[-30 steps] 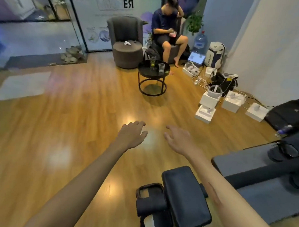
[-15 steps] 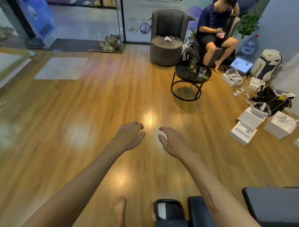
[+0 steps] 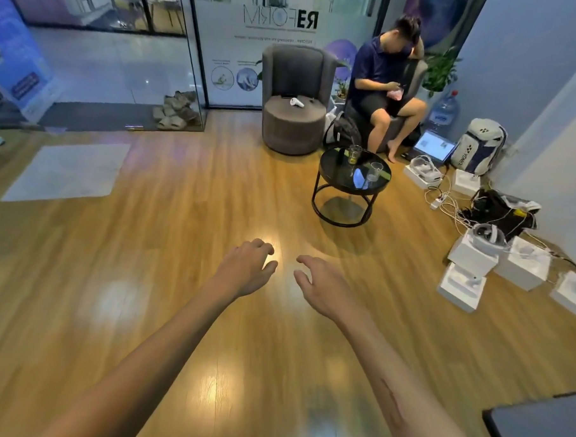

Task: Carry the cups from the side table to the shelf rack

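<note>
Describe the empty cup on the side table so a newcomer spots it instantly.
Find the round black side table in front of the grey armchair. Two clear cups stand on it. The empty cup is nearer the right rim; the other cup holds yellowish liquid.

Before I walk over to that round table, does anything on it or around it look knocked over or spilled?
No. Both cups, one with yellowish liquid and one clear, stand upright on the round table, with no puddle visible. The only mess is tangled cables on the floor right of it. Both hands hold nothing.
</note>
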